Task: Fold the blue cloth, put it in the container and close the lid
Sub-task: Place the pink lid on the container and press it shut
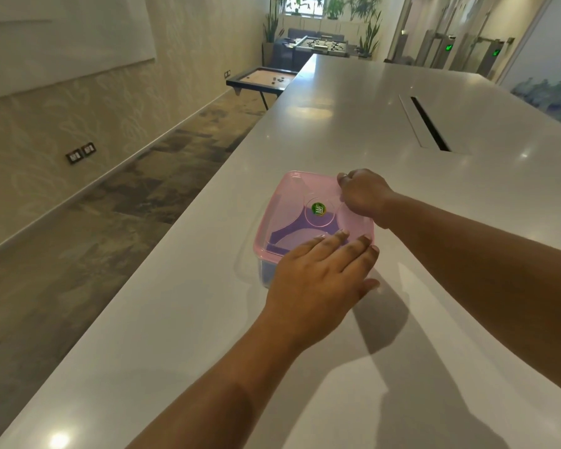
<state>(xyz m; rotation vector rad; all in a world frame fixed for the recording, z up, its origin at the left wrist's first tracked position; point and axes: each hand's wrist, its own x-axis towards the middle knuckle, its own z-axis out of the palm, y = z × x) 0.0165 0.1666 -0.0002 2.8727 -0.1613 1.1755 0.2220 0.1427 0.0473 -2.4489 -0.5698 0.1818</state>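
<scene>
A clear container [263, 273] with a translucent pink lid [285, 202] sits on the white table. The blue cloth [280, 236] shows through the lid, lying inside. A green round sticker [318, 209] marks the lid's middle. My left hand [318, 270] lies flat on the near right corner of the lid, fingers spread, thumb down the side. My right hand [361, 194] is curled on the far right edge of the lid, fingers bent over the rim. The lid covers the container's top; whether it is fully snapped down I cannot tell.
The long white table [402, 319] runs away from me, with a dark cable slot [429, 124] at the far right. Its left edge drops to a carpeted floor [94, 222]. A low game table [261, 80] stands beyond the table's left side.
</scene>
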